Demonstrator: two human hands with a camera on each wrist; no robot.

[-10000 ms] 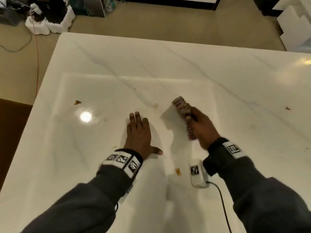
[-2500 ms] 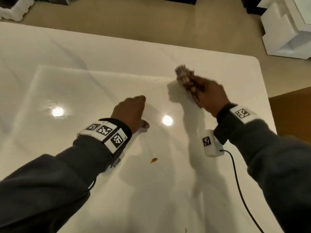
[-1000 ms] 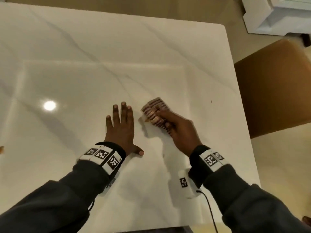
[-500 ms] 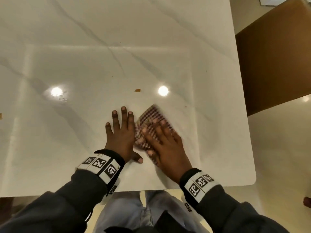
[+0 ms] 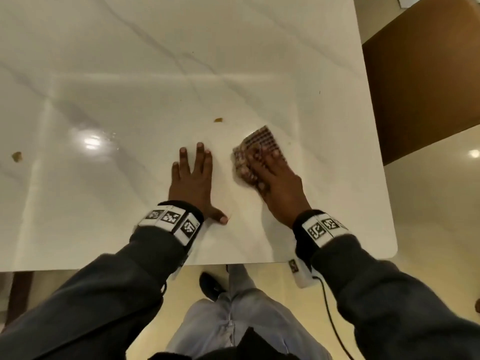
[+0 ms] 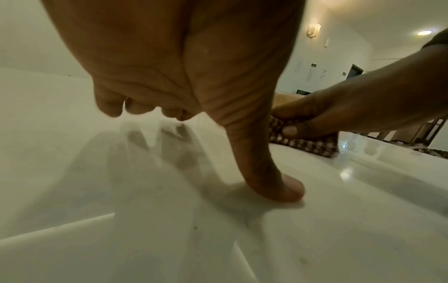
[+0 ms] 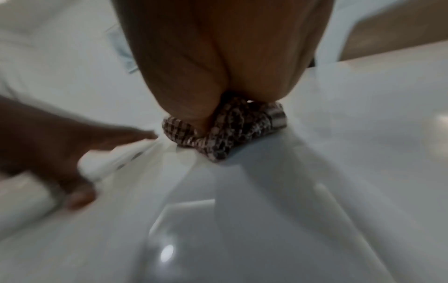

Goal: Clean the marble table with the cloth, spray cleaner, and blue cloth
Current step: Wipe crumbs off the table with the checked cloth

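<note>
My right hand (image 5: 275,178) lies on a brown-and-white checked cloth (image 5: 261,140) and presses it to the white marble table (image 5: 130,74). Its fingers are straight on top of the cloth. In the left wrist view the thumb of the right hand (image 6: 351,107) sits against the bunched edge of the cloth (image 6: 310,145). In the right wrist view the cloth (image 7: 227,130) is crumpled under the palm (image 7: 218,47). My left hand (image 5: 193,175) rests flat on the marble a short gap to the left, fingers spread, holding nothing. No spray cleaner or blue cloth is in view.
A small brown crumb (image 5: 218,120) lies just beyond the hands, and another crumb (image 5: 17,156) lies at the far left. The table's near edge (image 5: 233,263) is right behind my wrists, and its rounded corner (image 5: 389,250) is to the right. A brown chair (image 5: 420,74) stands beyond the right edge.
My right hand has slid the cloth to the right, opening a gap from the left hand it touched half a second ago. The left hand stays flat on the marble.
</note>
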